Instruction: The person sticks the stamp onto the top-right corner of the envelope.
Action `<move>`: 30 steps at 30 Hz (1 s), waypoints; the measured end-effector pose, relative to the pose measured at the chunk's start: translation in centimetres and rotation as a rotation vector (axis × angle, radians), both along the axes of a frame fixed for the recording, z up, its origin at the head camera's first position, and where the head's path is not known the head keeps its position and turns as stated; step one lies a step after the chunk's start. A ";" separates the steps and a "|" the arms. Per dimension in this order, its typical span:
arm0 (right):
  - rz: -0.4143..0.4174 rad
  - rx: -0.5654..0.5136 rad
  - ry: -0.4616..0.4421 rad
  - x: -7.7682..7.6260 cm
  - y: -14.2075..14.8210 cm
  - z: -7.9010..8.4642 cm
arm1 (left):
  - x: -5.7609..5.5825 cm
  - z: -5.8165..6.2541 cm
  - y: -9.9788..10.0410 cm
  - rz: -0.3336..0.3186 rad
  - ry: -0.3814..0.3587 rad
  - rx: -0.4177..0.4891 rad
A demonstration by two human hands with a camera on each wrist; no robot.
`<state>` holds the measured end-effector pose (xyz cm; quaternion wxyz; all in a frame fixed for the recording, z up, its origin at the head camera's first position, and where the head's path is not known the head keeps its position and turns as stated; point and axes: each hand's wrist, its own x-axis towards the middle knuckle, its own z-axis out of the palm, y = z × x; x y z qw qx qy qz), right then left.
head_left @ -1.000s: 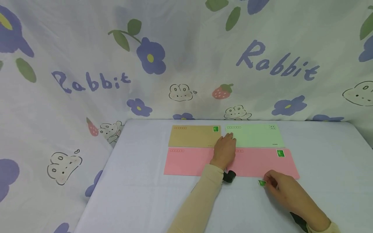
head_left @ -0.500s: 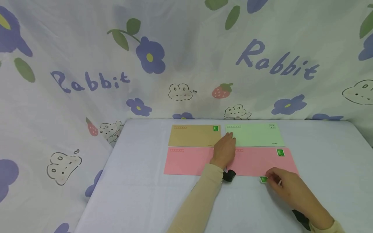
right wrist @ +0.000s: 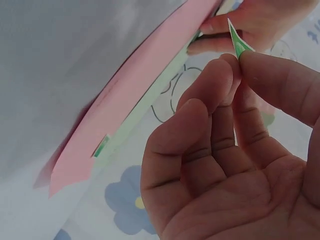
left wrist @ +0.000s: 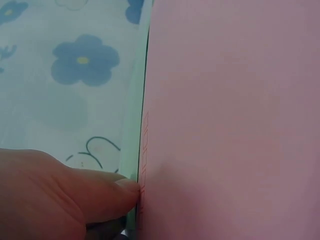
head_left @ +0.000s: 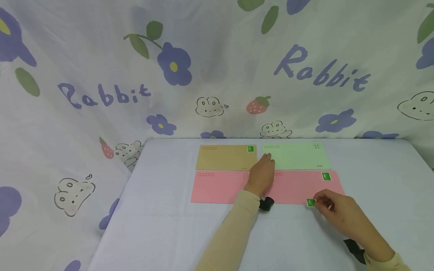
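My right hand pinches a small green postage stamp between thumb and fingertips, over the front edge of the right pink envelope. In the right wrist view that stamp is bent and sticks up past the thumb. With fingers stretched forward, my left hand rests where the envelopes meet; its thumb lies at the left edge of the pink envelope in the left wrist view. Behind is a light green envelope, with a printed dotted square at its top right corner. The right pink envelope bears a green stamp.
A tan envelope with a stamp at its top right corner lies back left. Another pink envelope lies in front of it, partly covered by my left hand. The white table ends at a patterned curtain.
My right hand has moved forward and slightly right with the stamp, from in front of the right pink envelope to over its front edge. The left hand stays in place.
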<state>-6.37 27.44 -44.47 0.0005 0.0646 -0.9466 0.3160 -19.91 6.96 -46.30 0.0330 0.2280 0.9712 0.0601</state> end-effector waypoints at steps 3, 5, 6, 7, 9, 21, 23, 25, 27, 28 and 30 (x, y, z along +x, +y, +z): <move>-0.013 0.001 0.011 -0.1 0.2 0.0 | -0.1 -0.1 0.0 0.003 -0.012 0.002; -0.019 0.003 0.010 -0.2 0.3 0.0 | -0.1 -0.1 -0.1 0.003 -0.016 0.009; -0.019 0.001 0.010 -0.2 0.4 0.0 | -0.1 -0.1 -0.1 0.002 -0.016 0.013; -0.020 0.003 0.013 -0.3 0.5 0.1 | -0.1 -0.1 -0.1 0.002 -0.017 0.016; -0.020 0.002 0.016 -0.4 0.5 0.1 | -0.1 -0.1 -0.1 0.001 -0.016 0.020; -0.035 0.009 0.037 -1.4 0.9 0.7 | -0.1 -0.2 -0.1 0.012 -0.039 0.030; -0.041 0.012 0.025 -1.5 0.9 0.8 | -0.1 -0.2 -0.1 0.011 -0.038 0.029; -0.047 0.007 0.008 -1.6 1.0 0.9 | -0.1 -0.2 -0.1 0.008 -0.036 0.027; -0.055 -0.002 -0.004 -1.7 1.0 1.0 | -0.1 -0.3 -0.1 0.005 -0.032 0.023; -0.058 -0.009 -0.014 -1.8 1.0 1.0 | -0.1 -0.3 -0.1 0.004 -0.030 0.020; -0.065 -0.023 -0.024 -2.0 1.0 1.1 | -0.1 -0.3 -0.2 0.001 -0.027 0.013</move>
